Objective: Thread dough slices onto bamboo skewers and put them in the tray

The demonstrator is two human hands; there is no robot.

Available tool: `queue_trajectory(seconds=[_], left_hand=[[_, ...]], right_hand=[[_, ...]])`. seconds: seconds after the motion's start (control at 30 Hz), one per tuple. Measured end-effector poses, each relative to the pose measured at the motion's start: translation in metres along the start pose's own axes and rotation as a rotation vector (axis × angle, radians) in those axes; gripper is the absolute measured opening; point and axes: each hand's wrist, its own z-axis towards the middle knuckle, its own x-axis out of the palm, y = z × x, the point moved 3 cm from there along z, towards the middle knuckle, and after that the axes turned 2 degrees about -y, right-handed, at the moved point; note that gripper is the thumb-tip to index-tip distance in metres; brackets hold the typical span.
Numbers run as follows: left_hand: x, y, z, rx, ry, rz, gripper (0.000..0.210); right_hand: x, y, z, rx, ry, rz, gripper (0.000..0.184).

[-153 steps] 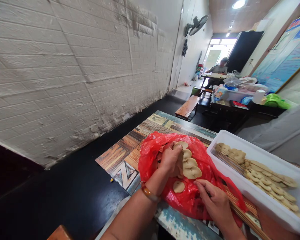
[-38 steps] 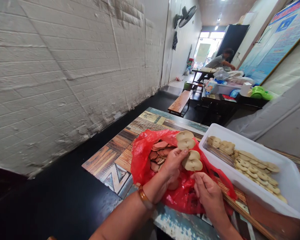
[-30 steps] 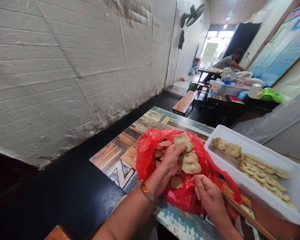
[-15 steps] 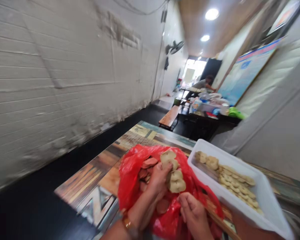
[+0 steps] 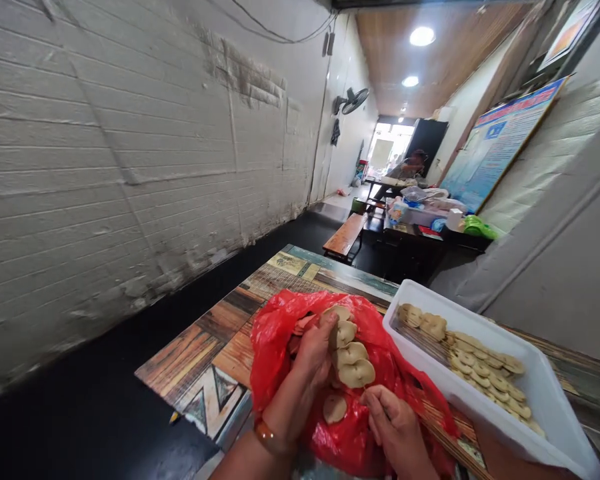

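Several pale round slices (image 5: 353, 363) sit in an overlapping row on a thin skewer (image 5: 365, 392) above a red plastic bag (image 5: 273, 327). My left hand (image 5: 313, 350), with an amber-coloured bangle at the wrist, is closed around the upper slices, thumb on top. Below the row, my right hand (image 5: 391, 420) pinches the skewer's lower end. Inside the bag, pinkish slices (image 5: 304, 325) show partly behind my left hand. One loose round slice (image 5: 335, 408) lies on the red plastic between my hands.
A white plastic tray (image 5: 480, 312) at the right holds rows of skewered slices (image 5: 490, 373). Thin wooden sticks (image 5: 453, 443) lie beside my right hand. The patterned table (image 5: 225, 327) borders a dark floor. Beyond are a bench (image 5: 347, 235), a cluttered table and a person (image 5: 410, 167).
The slices on the skewer now lie in a more even row, with my left hand still on the upper ones. The view has shifted slightly, and the loose slice shows more fully.
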Motion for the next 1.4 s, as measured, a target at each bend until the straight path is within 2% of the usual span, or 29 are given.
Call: queue_trajectory(seconds=[0.1, 0.27, 0.5, 0.67, 0.93, 1.17, 1.4], left_hand=[[-0.001, 0.0, 0.001, 0.042, -0.011, -0.001, 0.035], [0.002, -0.001, -0.002, 0.082, 0.076, -0.001, 0.034], [0.004, 0.0, -0.004, 0.103, 0.111, 0.015, 0.037], [0.004, 0.001, -0.005, 0.112, 0.126, 0.009, 0.038], [0.005, -0.002, -0.006, 0.128, 0.138, 0.013, 0.038], [0.004, -0.011, -0.006, 0.249, 0.074, 0.046, 0.034], [0.005, -0.011, -0.007, 0.237, 0.088, 0.051, 0.034]], right_hand=[[0.0, 0.0, -0.002, -0.011, -0.002, -0.029, 0.044], [-0.002, -0.004, -0.005, 0.011, -0.07, -0.043, 0.045], [-0.004, -0.006, -0.007, 0.065, -0.007, -0.069, 0.045], [-0.004, 0.0, -0.01, 0.075, -0.072, -0.06, 0.043], [-0.006, 0.001, -0.011, 0.128, 0.018, -0.027, 0.041], [-0.007, 0.006, -0.012, 0.11, 0.012, -0.021, 0.041], [-0.007, 0.006, -0.01, 0.09, -0.02, -0.033, 0.041]])
